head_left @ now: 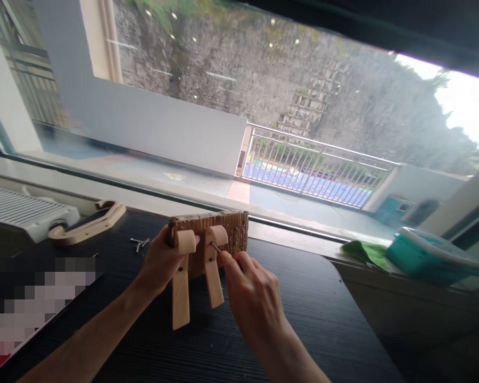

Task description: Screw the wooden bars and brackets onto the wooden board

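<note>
My left hand grips the left end of a wooden block with a rough carved face, held above a dark table. Two light wooden legs hang from the block's front, a left leg and a right leg. My right hand pinches a small metal pin at the top of the right leg, fingers closed round it.
Several loose metal pins lie on the table behind my left hand. A curved wooden piece rests at the back left beside a white ribbed unit. A teal box and green cloth sit on the windowsill at right.
</note>
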`<state>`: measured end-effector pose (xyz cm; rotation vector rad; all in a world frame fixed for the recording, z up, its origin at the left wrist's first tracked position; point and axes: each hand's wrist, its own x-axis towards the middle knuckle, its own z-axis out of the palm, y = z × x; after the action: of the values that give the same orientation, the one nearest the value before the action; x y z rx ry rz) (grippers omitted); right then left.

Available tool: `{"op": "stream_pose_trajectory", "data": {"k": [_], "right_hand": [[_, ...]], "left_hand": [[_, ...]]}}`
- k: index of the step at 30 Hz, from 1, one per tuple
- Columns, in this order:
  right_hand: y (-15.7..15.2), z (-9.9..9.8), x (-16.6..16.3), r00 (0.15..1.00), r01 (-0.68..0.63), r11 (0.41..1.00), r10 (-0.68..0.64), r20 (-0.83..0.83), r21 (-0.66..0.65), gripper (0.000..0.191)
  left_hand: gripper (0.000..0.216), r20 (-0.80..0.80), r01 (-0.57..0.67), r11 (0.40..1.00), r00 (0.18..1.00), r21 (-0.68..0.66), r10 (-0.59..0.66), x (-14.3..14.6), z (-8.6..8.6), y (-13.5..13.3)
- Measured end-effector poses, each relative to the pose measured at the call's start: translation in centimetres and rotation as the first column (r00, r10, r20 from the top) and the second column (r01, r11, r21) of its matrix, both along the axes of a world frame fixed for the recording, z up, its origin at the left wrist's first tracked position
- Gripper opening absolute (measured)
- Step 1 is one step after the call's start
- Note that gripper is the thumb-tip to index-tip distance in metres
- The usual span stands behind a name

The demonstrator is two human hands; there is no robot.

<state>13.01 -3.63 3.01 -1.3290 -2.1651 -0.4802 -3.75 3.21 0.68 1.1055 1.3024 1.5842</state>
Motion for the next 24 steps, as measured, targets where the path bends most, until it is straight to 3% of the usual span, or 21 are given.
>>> {"op": "stream_pose_trajectory", "data": {"k": [7, 10, 13, 17, 20, 24], "right_hand": [[1.0, -0.3, 0.1, 0.944, -0.029, 0.992, -0.013, -0.330, -0.123, 0.019], [1.0, -0.4, 0.1, 0.974, 0.016, 0.996, -0.036, -0.226, -0.090, 0.019], [1.0, -0.8, 0.1, 0.998, 0.033, 0.999, -0.031, -0.061, 0.025, 0.019], [1.2, -1.4, 0.2, 0.998, 0.004, 0.994, 0.003, -0.062, 0.105, 0.012], [1.5, -1.3, 0.3, 0.961, 0.013, 0.999, -0.021, -0.275, -0.031, 0.011], [2.0, -0.7, 0.6, 0.838, -0.018, 0.956, -0.145, -0.527, -0.292, 0.018]], "left_hand": [[0.032, -0.202, -0.089, 0.993, 0.974, 0.083, 0.104, -0.3, 0.1, 0.0], [0.032, -0.248, -0.157, 0.986, 0.954, 0.062, 0.167, 0.0, -0.3, 0.1], [0.030, -0.231, -0.160, 0.986, 0.959, 0.047, 0.166, 0.2, -0.9, 0.3], [0.030, -0.223, -0.117, 0.991, 0.966, 0.060, 0.127, 0.2, -1.3, 0.4], [0.030, -0.259, -0.115, 0.989, 0.956, 0.090, 0.135, 0.1, -1.1, 0.1], [0.033, -0.284, -0.107, 0.981, 0.947, 0.160, 0.149, 0.1, -0.5, -0.2]]}}
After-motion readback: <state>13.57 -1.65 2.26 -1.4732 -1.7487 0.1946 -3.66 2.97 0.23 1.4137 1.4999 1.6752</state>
